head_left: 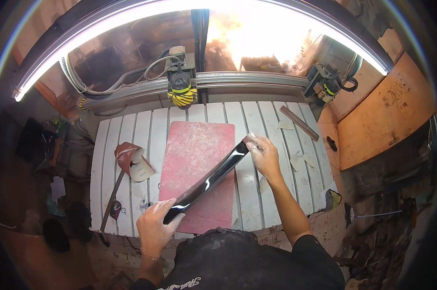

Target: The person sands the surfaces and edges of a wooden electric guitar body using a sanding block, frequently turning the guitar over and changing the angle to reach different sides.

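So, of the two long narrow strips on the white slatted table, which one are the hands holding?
The glossy black strip, lying diagonally over the pink board, with the left hand and right hand at its ends. The dull brown strip lies untouched further back right.

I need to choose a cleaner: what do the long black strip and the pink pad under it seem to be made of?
The long black strip looks glossy, like lacquered wood, plastic or polished horn: bright highlights run along it. Which one, the view cannot settle. The pink pad looks matte and mottled, perhaps rubber or foam board, with pale scuffs and dust.
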The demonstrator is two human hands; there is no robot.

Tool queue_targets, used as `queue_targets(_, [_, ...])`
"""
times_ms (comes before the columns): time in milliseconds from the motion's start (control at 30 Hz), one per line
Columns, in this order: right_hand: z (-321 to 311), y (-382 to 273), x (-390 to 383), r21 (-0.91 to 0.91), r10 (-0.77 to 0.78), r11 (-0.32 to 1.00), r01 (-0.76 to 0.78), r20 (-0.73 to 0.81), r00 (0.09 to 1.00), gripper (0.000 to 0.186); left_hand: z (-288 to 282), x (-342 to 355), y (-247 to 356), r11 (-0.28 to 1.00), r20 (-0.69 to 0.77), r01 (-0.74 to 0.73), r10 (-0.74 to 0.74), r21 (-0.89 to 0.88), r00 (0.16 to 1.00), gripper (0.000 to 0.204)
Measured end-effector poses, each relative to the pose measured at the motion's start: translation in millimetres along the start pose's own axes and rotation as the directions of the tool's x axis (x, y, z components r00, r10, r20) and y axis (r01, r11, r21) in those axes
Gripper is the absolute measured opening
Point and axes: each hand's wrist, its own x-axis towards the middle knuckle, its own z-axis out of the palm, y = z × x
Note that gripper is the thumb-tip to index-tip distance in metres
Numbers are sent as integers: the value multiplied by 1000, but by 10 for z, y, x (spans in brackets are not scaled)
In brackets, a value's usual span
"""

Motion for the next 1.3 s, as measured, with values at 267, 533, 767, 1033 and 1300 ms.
queue_targets(267, [212, -411, -498, -329, -327, 889, 319, 34, 944, 30, 34, -75, 3, 1000, -43, -25, 25, 4, 999, 43])
queue_targets(533, [299, -472, -580, -482, -311, 834, 270, -5, 950, 31, 41, -120, 9, 1000, -59, -17, 16, -17, 998, 46])
queue_targets(767, [177, -222, -175, -389, -100, 920, 51, -105, 989, 30, 66, -93, -2, 998, -63, -17, 13, -59, 998, 48])
queue_targets(1033, [32, -52, 133, 135, 307, 937, -322, 123, 944, 26, 84, -97, -11, 998, -80, -37, 33, -58, 996, 46])
queue_targets(1300, [127, -128, -118, -343, -80, 935, 91, 46, 996, 23, 69, -103, -9, 998, -85, -15, 11, -53, 996, 47])
